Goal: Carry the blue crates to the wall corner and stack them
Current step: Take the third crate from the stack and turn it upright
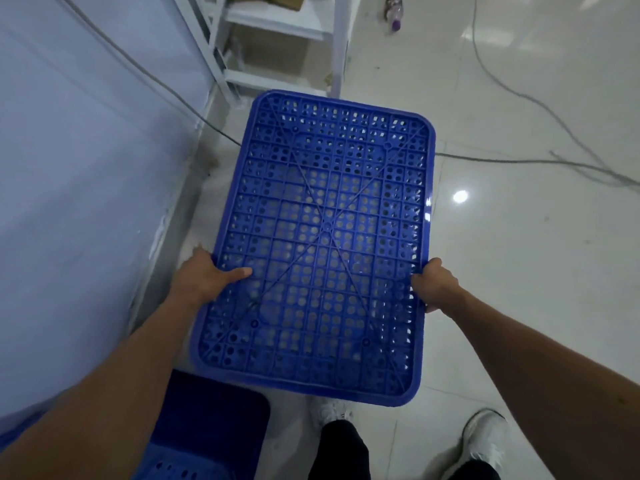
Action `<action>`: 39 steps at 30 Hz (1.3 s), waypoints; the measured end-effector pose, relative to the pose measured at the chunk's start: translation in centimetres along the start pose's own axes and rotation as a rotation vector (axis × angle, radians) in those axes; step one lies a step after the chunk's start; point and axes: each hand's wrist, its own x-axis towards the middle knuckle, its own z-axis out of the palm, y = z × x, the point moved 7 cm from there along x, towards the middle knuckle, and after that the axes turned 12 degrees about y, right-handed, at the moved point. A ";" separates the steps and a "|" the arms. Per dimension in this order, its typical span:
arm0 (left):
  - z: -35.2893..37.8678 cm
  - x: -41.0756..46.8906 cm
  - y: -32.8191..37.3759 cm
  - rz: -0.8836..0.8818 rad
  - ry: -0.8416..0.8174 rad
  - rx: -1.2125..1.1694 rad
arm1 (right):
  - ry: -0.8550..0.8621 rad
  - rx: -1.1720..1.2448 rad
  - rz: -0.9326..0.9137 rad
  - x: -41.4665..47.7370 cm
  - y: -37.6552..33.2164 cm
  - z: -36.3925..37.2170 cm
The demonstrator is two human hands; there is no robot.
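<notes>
held blue crate: carried above the floor, directly ahead of the person. long axis runs near to far, the far end swung slightly right. the perforated, ribbed base is turned toward the camera. floor is seen through the holes and no contents are seen.

left hand: closed around the left long edge, thumb laid on the grid, fingers hidden beneath.
right hand: curled around the right long edge, opposite the left hand.
both grips sit on the near third of the crate, so most of its length projects away from the hands. neither hand is nearer to the load.

second blue crate: on the floor at near left, just beside the wall and under the left forearm. it is partly hidden and its contents cannot be told.

judgement: the second crate lies near-left of the held one, so a pull back toward the body and a shift left would be needed before lowering, with the long axes matched.

also noted: white shelf rack far along the wall, cable across the floor, bottle far off.
</notes>
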 end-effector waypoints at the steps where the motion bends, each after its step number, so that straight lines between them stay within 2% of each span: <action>1: 0.6 -1.1 1.1 0.012 0.010 0.012 | 0.000 -0.008 0.004 0.3 1.3 -1.1; 11: 10.0 -11.4 10.0 0.083 0.018 0.088 | 0.050 -0.072 0.057 3.8 14.5 -10.4; 21: 19.7 -20.4 16.6 0.133 -0.005 0.121 | 0.119 -0.122 0.076 7.5 27.2 -15.9; 39: 29.6 -26.1 26.2 0.307 -0.097 0.184 | 0.198 -0.023 0.119 11.8 40.0 -22.3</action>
